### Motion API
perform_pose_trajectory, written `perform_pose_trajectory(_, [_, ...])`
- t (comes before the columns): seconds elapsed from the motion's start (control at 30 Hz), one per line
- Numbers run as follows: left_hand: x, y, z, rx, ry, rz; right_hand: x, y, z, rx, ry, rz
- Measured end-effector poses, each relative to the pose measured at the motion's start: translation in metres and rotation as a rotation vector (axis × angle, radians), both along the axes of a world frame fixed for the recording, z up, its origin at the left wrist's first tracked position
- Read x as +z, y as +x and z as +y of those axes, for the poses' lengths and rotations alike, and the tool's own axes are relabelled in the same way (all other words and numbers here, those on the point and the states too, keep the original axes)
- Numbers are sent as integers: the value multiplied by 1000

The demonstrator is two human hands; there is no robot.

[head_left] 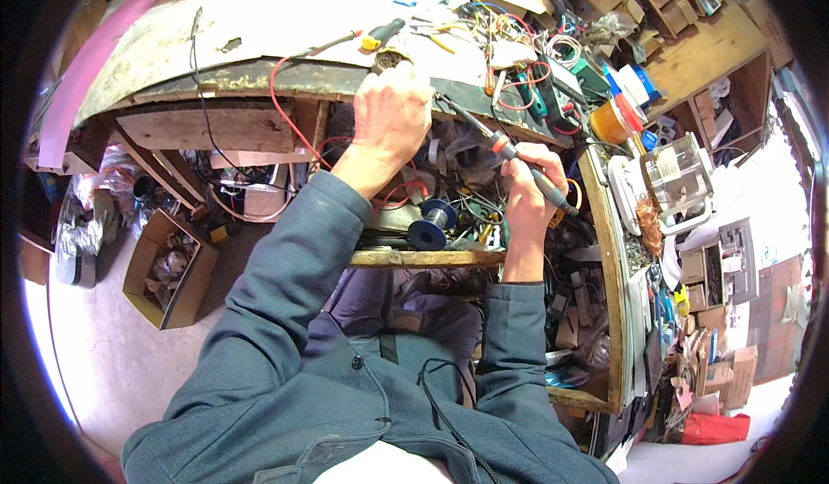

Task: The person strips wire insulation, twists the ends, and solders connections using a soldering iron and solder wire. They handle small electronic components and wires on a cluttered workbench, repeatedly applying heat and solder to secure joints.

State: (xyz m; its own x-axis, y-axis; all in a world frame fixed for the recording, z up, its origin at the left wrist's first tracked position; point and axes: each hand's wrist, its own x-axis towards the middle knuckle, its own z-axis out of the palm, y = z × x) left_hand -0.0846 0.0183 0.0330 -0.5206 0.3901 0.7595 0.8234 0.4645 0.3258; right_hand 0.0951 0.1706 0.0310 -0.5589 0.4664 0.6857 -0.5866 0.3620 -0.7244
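Observation:
My right hand is closed around the dark grip of a soldering iron, which has an orange band. Its metal shaft slants up and left, the tip close to my left hand. That hand is closed at the bench's front edge, its curled fingers hiding whatever they may hold. Just beyond its knuckles lies a small round dark-brown tin or pot. A screwdriver with a black and yellow handle lies behind it. Below, a dark blue spool of silvery wire sits in the open drawer.
The workbench carries a red-lead probe, yellow-handled pliers and tangled wires at right. Cables hang over its edge. The drawer's wooden front rail crosses before my lap. A cardboard box stands on the floor at left.

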Motion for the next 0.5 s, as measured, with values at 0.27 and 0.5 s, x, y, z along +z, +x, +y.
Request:
perform_pose_trajectory(0.27, [-1, 0, 2, -2, 18, 0, -1, 1, -1, -5, -37, -6])
perform_pose_trajectory(0.5, [-1, -1, 2, -2, 19, 0, -3, 1, 2, 20, -63, 22])
